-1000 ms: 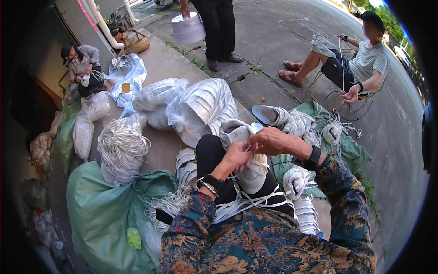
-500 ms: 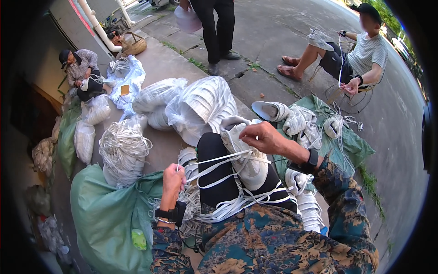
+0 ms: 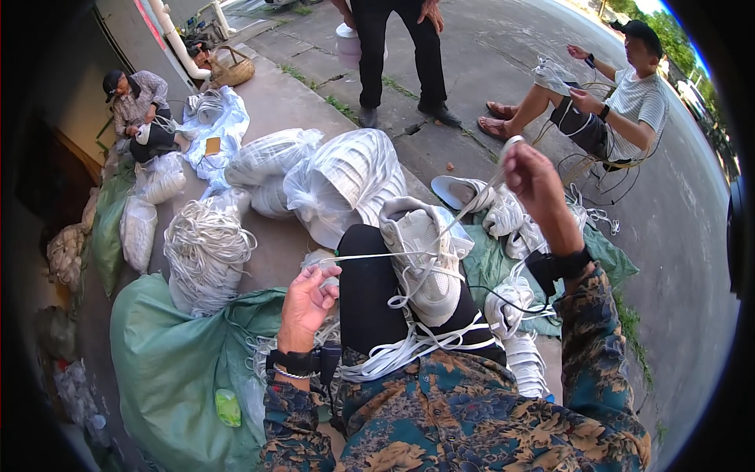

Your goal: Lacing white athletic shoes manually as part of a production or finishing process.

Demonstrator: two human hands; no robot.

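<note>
A white lace-up shoe (image 3: 431,271) rests on my dark-trousered lap, its toe toward me. Laces thread through its eyelets, and a loop hangs on its left side. Raised beyond the shoe to the right, my right hand (image 3: 535,177) is closed on a white shoelace (image 3: 469,206) drawn up from the shoe. To the left of the shoe, my left hand (image 3: 308,305) pinches the other stretch of lace, which runs taut across the shoe's throat. More loose white laces (image 3: 417,350) lie in a tangle across my thighs.
Left of me stand a green sack (image 3: 169,362) and a big bundle of laces (image 3: 206,252). Clear plastic bags of white shoe parts (image 3: 346,185) lie ahead. More shoes (image 3: 503,208) sit on green sacking at right. Two people sit nearby; another stands ahead.
My right hand has moved up and away to the right, drawing the lace out long. My left hand has shifted slightly up. The standing person has moved to the right.
</note>
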